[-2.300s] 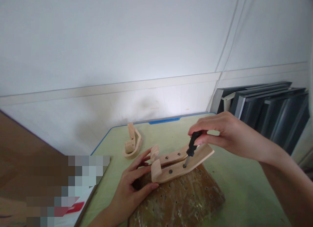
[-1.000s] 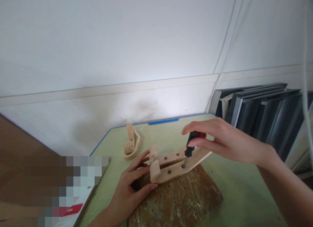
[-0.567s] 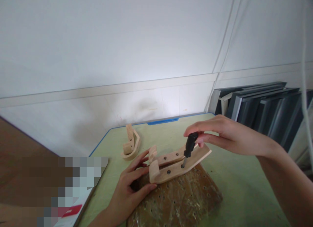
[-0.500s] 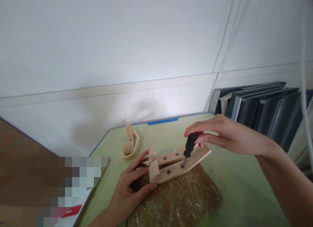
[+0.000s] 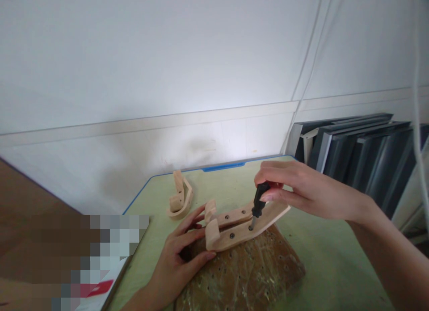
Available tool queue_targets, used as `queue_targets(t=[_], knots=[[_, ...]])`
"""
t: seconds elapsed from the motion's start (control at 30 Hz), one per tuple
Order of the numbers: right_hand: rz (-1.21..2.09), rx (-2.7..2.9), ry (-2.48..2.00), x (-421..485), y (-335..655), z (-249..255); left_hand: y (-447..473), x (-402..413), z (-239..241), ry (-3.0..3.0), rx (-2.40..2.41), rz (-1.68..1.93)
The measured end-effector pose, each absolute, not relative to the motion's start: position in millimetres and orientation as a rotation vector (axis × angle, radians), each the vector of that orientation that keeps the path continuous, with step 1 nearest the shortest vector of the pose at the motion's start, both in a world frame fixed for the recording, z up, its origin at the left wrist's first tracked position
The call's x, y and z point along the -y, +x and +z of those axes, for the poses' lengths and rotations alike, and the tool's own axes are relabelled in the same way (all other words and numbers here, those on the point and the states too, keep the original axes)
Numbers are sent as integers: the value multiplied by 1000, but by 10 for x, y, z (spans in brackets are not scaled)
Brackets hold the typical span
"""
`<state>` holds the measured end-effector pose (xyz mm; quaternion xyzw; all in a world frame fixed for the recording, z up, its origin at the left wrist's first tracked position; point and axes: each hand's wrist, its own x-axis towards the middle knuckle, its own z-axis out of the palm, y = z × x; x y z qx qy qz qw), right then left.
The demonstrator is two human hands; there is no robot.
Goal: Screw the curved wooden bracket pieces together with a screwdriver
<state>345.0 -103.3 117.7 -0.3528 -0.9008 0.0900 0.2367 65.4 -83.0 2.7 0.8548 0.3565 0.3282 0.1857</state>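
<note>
A small black-handled screwdriver (image 5: 260, 199) is gripped from above in the fingers of my right hand (image 5: 288, 183). Its tip meets a screw (image 5: 250, 228) in the nearer arm of a pale wooden bracket (image 5: 241, 234). That bracket has two side-by-side arms with upturned ends and dark screws set into them. With my left hand (image 5: 182, 253), I clasp its left end, thumb at the near side and fingers at the far side. Beneath the bracket is a brown board (image 5: 248, 271) with many small holes and a shiny film. The far arm is partly hidden by the screwdriver.
Farther back on the pale green table (image 5: 154, 199) lies another curved wooden piece (image 5: 181, 199). Dark grey panels (image 5: 362, 145) lean against the white wall (image 5: 167, 69) at the right. A pixelated area covers the lower left.
My right hand has turned on the screwdriver, its fingers now curled closer round the handle. The left hand and bracket stay almost where they were.
</note>
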Motion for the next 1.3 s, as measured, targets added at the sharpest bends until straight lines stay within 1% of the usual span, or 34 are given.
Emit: queue_targets(t=[0.2, 0.57, 0.9, 1.07, 1.17, 1.3], knots=[[101, 2501, -1183, 1112, 3425, 1188, 668, 821, 26, 2415, -982, 940], [-68, 2440, -1380, 1081, 3361, 1117, 677, 829, 39, 2422, -1009, 908], [-54, 2314, -1436, 1058, 3388, 1077, 683, 824, 24, 2432, -1017, 897], [-98, 2315, -1404, 1065, 3375, 1064, 687, 832, 39, 2428, -1029, 902], [-8, 2395, -1260, 1073, 3370, 1097, 694, 828, 39, 2428, -1025, 907], [290, 2425, -953, 1038, 3372, 1124, 690, 829, 40, 2424, -1024, 914]])
